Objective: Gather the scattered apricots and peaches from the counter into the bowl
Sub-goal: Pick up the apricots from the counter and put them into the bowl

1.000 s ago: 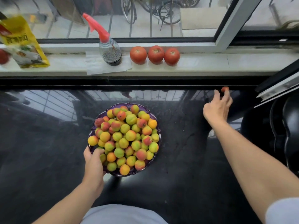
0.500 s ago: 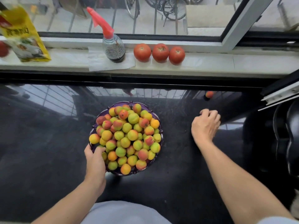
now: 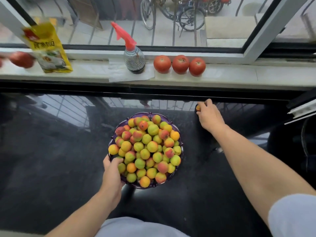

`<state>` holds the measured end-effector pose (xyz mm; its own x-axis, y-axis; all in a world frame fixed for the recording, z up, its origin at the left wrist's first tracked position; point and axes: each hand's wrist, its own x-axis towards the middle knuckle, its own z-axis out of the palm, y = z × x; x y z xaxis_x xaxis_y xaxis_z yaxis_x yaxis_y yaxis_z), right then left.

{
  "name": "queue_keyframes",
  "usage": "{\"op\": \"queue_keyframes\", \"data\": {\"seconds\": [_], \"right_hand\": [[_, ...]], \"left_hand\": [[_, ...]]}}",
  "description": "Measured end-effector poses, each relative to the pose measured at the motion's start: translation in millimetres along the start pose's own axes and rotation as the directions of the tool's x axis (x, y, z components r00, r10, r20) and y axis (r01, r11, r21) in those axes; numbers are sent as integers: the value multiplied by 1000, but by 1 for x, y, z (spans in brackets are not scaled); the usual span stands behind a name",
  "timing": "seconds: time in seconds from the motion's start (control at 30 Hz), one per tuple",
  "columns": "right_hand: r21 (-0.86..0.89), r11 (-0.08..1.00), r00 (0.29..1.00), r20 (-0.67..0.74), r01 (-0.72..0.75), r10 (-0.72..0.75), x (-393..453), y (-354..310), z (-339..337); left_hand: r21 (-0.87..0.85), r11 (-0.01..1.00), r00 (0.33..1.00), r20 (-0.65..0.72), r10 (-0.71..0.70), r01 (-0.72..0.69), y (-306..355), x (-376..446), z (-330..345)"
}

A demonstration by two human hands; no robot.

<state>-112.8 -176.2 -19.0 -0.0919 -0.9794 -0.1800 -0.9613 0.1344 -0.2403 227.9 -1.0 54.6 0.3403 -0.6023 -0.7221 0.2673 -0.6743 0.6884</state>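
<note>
A dark purple bowl [image 3: 180, 144] heaped with several yellow, green and red apricots and peaches [image 3: 147, 147] stands in the middle of the black counter. My left hand [image 3: 112, 170] grips the bowl's near-left rim. To the right, at the back of the counter, my right hand [image 3: 209, 115] has its fingers curled over a small orange apricot [image 3: 198, 108], which peeks out at the fingertips. Most of that fruit is hidden by the fingers.
On the white windowsill stand three red tomatoes [image 3: 179, 64], a spray bottle [image 3: 133, 57] with a red trigger on a paper towel, a yellow packet [image 3: 48, 48] and another red fruit [image 3: 22, 59] at far left. A dark appliance [image 3: 306, 139] fills the right edge.
My right hand drew back toward me with fingers curled, then reached forward again to the back of the counter and closed over the small apricot. My left hand stayed on the bowl.
</note>
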Motion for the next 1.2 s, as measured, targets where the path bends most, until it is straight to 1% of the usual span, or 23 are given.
{"op": "queue_keyframes", "data": {"seconds": [0.07, 0.13, 0.2, 0.27, 0.37, 0.43, 0.5, 0.53, 0.57, 0.63, 0.67, 0.7, 0.73, 0.77, 0.83, 0.93, 1.03, 1.1, 1.13, 1.17, 1.2], "right_hand": [[59, 998, 1000, -24, 8, -7, -8, -15, 6], [211, 975, 997, -25, -65, 71, -28, -31, 11], [433, 877, 970, -23, -207, 241, -63, -44, 14], [575, 757, 918, -27, -309, 396, -110, -49, 17], [647, 639, 843, 11, -416, 537, -195, -56, 24], [627, 629, 831, 55, -460, 553, -242, -64, 25], [617, 661, 858, 44, -426, 512, -279, -82, 22], [621, 691, 883, 3, -370, 470, -292, -94, 19], [616, 736, 913, -62, -283, 403, -301, -108, 15], [551, 833, 959, -208, -47, 191, -305, -138, 13], [482, 872, 959, -278, 91, 54, -303, -153, 16], [396, 894, 940, -334, 211, -74, -299, -167, 20], [315, 904, 916, -366, 290, -166, -293, -180, 26], [255, 911, 901, -376, 325, -216, -287, -190, 31], [184, 930, 897, -377, 317, -231, -279, -205, 40], [104, 955, 912, -341, 277, -227, -276, -213, 48], [85, 967, 923, -328, 242, -202, -276, -209, 52], [95, 969, 932, -308, 228, -189, -277, -209, 51], [106, 967, 935, -298, 230, -190, -278, -210, 50], [126, 963, 935, -299, 236, -190, -280, -210, 48], [159, 958, 932, -312, 240, -182, -281, -209, 45]], "left_hand": [[-35, 999, 999, 22, -25, 25, 2, -1, -3], [-69, 996, 998, 54, -44, 48, 4, -1, -6], [-94, 993, 993, 94, -67, 76, 4, 1, -12], [-131, 984, 987, 120, -107, 123, 2, 4, -17], [-165, 967, 972, 164, -168, 195, -2, 6, -27], [-129, 969, 965, 187, -184, 210, -5, 6, -31], [-114, 971, 960, 212, -182, 210, -7, 3, -36], [-109, 972, 958, 222, -179, 207, -8, 1, -38], [-102, 974, 958, 230, -174, 201, -9, -1, -41], [-80, 979, 954, 252, -161, 186, -8, -7, -47], [-61, 982, 953, 261, -156, 177, -8, -10, -51], [-39, 985, 950, 273, -152, 169, -8, -12, -56], [-17, 987, 946, 289, -147, 158, -8, -14, -60], [3, 988, 944, 297, -146, 152, -8, -16, -64], [44, 988, 938, 312, -153, 147, -6, -19, -72], [90, 989, 928, 346, -139, 115, -1, -20, -82], [159, 986, 935, 342, -93, 40, 0, -14, -88], [222, 972, 956, 295, 2, -71, -2, -7, -91], [280, 946, 959, 272, 84, -163, -1, -3, -92], [346, 898, 948, 258, 187, -271, 0, -1, -94], [408, 830, 920, 264, 291, -380, 3, 0, -94]]}}
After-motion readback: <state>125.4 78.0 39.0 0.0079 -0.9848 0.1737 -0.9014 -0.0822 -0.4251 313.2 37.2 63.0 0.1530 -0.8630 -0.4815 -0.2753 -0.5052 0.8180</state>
